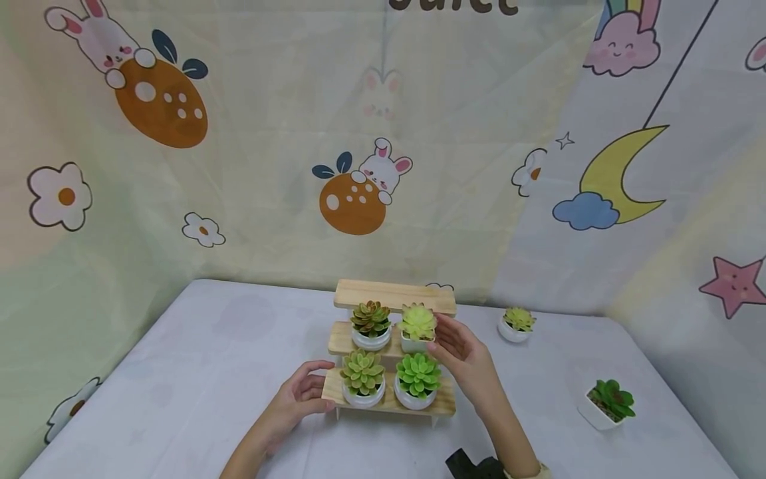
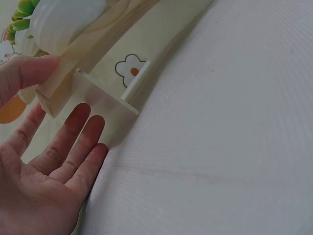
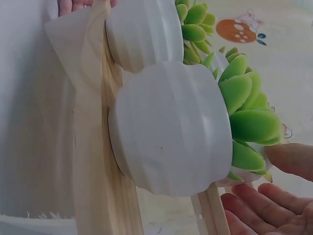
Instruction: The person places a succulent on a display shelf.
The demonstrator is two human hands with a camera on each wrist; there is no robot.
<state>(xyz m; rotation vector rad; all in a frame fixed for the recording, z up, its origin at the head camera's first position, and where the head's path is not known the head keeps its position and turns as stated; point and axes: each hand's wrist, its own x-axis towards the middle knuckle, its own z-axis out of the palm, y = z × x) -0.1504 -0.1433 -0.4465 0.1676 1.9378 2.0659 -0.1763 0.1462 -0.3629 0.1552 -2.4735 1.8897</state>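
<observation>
A: How is the stepped stand made?

B: Three planks of pale, grained wood are arranged near, middle and far. The near plank is borne on thin, whitish flat panels.

A: And the left hand?

B: The left end of the near plank is gripped between thumb and index finger; the other fingers are extended beside the panel.

A: The right hand?

B: The pale green succulent, in its white pot, is held between thumb and fingers at the right of the middle plank. Whether the pot's full weight is borne by the wood cannot be told.

A: What else is carried?

B: A reddish-brown rosette is seated at middle left, an olive-green rosette at near left, and a bright green rosette at near right. The last is set in a rounded white pot with softly ribbed walls.

A: To the right?

B: On the white-covered table, a yellow-green plant in a round pot is noted at the far side; nearer, a dark green plant is seen in an angular white pot.
</observation>
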